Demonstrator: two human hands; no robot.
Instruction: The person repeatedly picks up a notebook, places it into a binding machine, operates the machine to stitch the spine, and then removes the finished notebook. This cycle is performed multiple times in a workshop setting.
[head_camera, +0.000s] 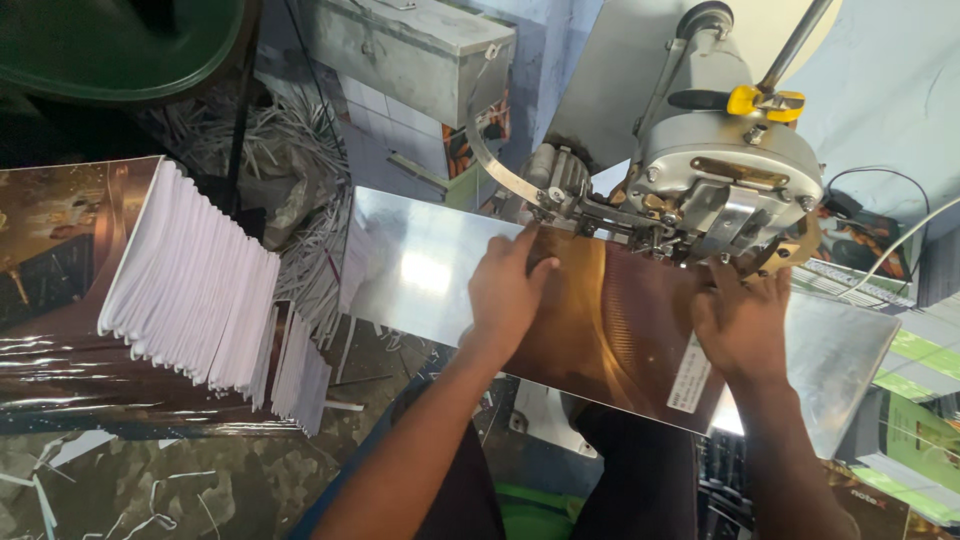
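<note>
Left hand: flat, palm pressed on glossy sheet, gripping nothing.
Right hand: on sheet; fingertips hidden under machine, grip unclear.
Booklet stack: well left of the hands, partly cut off.

A cluttered workshop corner seen from above.
A grey metal box with a latched lid stands at the top beside a pale blue wall. Shredded white paper trimmings litter the dark floor, under the rim of a dark green round tub. Light glares off crumpled shiny foil scraps at lower left.
</note>
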